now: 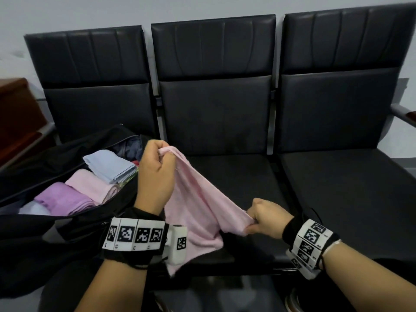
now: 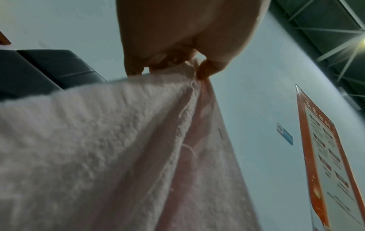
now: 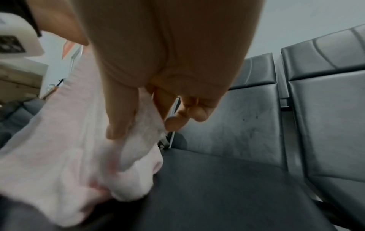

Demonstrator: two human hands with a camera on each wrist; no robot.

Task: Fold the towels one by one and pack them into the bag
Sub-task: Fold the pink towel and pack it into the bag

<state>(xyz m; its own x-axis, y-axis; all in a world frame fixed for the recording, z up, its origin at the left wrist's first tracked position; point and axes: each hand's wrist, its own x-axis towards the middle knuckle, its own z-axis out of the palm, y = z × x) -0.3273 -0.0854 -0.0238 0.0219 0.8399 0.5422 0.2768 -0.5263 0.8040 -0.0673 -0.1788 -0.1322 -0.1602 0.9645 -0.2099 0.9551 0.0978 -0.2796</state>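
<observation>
A light pink towel (image 1: 198, 206) hangs stretched between both hands above the middle black seat (image 1: 236, 172). My left hand (image 1: 157, 170) grips its upper corner, raised beside the bag; the wrist view shows the fingers (image 2: 205, 70) pinching the hem of the pink towel (image 2: 118, 148). My right hand (image 1: 267, 218) pinches the lower corner, nearer to me and lower; thumb and fingers (image 3: 122, 118) clamp the pink towel (image 3: 75, 148). The rest of the towel droops over the seat's front edge. An open black bag (image 1: 45, 158) on the left seat holds folded blue (image 1: 110, 164), pink (image 1: 90, 184) and purple (image 1: 65, 198) towels.
Three joined black padded seats stand against a pale wall; the right seat (image 1: 351, 183) is bare. A brown wooden unit (image 1: 15, 118) is at the far left. An armrest (image 1: 405, 114) juts in at the right edge. An orange poster (image 2: 326, 156) hangs on the wall.
</observation>
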